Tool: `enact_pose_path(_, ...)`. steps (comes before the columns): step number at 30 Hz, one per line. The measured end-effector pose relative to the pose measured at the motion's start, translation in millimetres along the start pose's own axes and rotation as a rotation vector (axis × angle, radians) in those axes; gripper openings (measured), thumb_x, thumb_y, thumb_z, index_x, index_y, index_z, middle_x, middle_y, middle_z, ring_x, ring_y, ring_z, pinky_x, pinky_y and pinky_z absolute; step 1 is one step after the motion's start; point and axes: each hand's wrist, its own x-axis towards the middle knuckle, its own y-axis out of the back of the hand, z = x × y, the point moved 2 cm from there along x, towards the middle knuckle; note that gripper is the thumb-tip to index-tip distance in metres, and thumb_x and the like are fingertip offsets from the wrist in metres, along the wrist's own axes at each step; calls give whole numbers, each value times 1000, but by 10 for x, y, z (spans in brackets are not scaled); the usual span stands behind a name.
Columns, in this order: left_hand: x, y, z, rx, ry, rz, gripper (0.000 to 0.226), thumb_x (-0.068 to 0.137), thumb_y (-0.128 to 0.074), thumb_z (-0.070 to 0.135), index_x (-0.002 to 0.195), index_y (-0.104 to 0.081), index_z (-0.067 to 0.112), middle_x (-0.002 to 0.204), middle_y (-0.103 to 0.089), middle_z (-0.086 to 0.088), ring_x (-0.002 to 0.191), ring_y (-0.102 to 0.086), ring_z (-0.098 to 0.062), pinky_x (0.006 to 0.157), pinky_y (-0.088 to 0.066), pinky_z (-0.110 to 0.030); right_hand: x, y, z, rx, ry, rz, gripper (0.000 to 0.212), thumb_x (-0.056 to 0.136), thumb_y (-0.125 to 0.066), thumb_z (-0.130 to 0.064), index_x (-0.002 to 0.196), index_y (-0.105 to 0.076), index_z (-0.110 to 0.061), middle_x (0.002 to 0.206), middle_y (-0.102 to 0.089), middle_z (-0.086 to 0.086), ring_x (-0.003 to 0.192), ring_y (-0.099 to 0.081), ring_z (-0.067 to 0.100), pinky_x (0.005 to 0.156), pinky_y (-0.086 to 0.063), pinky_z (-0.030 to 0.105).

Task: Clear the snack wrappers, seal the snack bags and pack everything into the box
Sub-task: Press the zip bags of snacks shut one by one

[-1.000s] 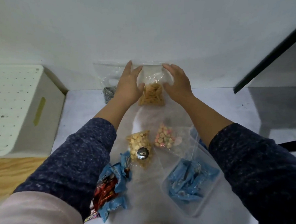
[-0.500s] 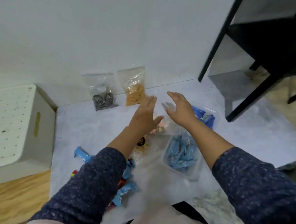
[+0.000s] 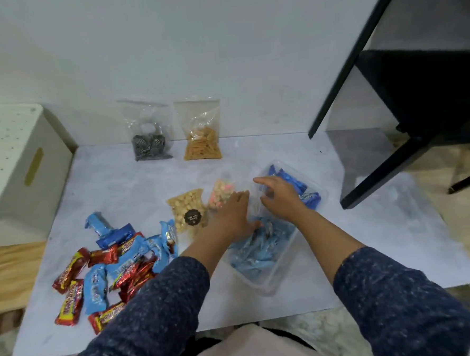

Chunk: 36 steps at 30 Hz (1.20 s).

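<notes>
- The clear plastic box [image 3: 273, 278] sits on the pale marbled mat [image 3: 104, 180] right of centre, angled, and holds light blue wrappers [image 3: 256, 249] at its near end and darker blue ones [image 3: 297, 185] at its far end.
- The left hand [image 3: 234, 215] lies palm down with fingers stretched out, over the box's left rim and the edge of a small bag; whether it grips anything I cannot tell.
- The right hand [image 3: 280, 197] reaches into the box, fingers spread and loosely curled above the wrappers; no grasp can be made out.
- Just left of the hands lie two small clear bags: one of pale round snacks [image 3: 187, 212] with a dark round sticker, one of pink and cream pieces [image 3: 221, 193], partly under the left hand.
- Two more clear bags lean upright against the white wall [image 3: 220, 41] at the mat's far edge: one with dark swirled pieces [image 3: 150, 147], one with orange sticks [image 3: 202, 145].
- A loose heap of red and blue wrapped bars [image 3: 110, 270] crowds the mat's near left, beside the left sleeve.
- A white perforated bin [image 3: 16, 169] stands at the far left; a black furniture frame [image 3: 405, 107] stands at the right, its foot on the mat's right side.
- Open mat lies between the leaning bags and the box, and to the right of the box.
</notes>
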Motion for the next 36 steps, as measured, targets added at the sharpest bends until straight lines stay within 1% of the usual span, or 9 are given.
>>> enact_pose_path(3,32,-24,36,-61,14,84,75,92,-53,39,150,-15,14,156,-19,-6,144,-20,-23,114,-25,-38,89,38,35,11,45,11,44,89,-41,6,128,-57,-8,134,-55,12,124,-50,25,99,-32,18)
enact_pose_path(8,47,54,-5,-136,41,287,46,94,-49,19,139,-42,13,143,-46,-8,132,-42,-23,106,-30,-29,191,82,-56,155,76,6,43,88,-39,9,123,-60,-5,123,-61,16,108,-61,26,86,-40,11)
enact_pose_path(11,69,203,-44,-257,65,450,28,92,-49,9,116,-62,11,115,-66,-10,105,-60,-27,84,-40,-26,254,165,-181,235,71,32,40,85,-45,6,118,-64,-8,114,-66,14,104,-63,22,84,-40,6)
enact_pose_path(14,-38,436,-67,-440,75,656,19,93,-47,8,98,-65,8,95,-70,-4,85,-61,-17,65,-35,-13,295,268,-337,291,100,61,41,81,-57,1,118,-65,-15,114,-64,7,79,-56,9,77,-42,10)
enact_pose_path(18,-211,776,-128,-668,89,782,18,95,-48,7,98,-65,9,89,-68,3,72,-56,6,62,-36,3,322,432,-579,379,132,89,26,84,-68,-21,110,-68,-20,103,-61,-9,65,-46,6,70,-42,17)
enact_pose_path(23,-391,1252,-204,-1027,14,885,15,95,-53,16,85,-59,25,83,-66,4,80,-64,-11,78,-52,-25,296,613,-1024,617,178,153,10,85,-67,-18,90,-69,-10,89,-67,3,79,-55,11,68,-43,7)
enact_pose_path(26,-550,1576,-181,-1095,-63,912,12,98,-47,17,90,-55,21,79,-65,6,66,-65,-1,67,-52,-17,197,708,-1299,720,223,198,4,88,-64,-16,85,-66,-15,85,-67,2,73,-55,4,64,-43,8)
enact_pose_path(28,-669,1782,-160,-1104,-113,933,15,99,-46,16,88,-54,22,78,-64,6,60,-65,2,59,-49,-13,127,780,-1473,765,270,231,12,89,-62,-14,79,-63,-21,79,-66,-3,66,-55,-5,63,-43,8)
enact_pose_path(36,-1019,2184,-238,-1160,-221,927,14,94,-56,19,83,-63,23,80,-63,8,69,-67,-6,70,-52,-24,-33,904,-1969,858,377,324,14,89,-62,-13,78,-64,-22,73,-65,-5,64,-58,-6,65,-44,8)
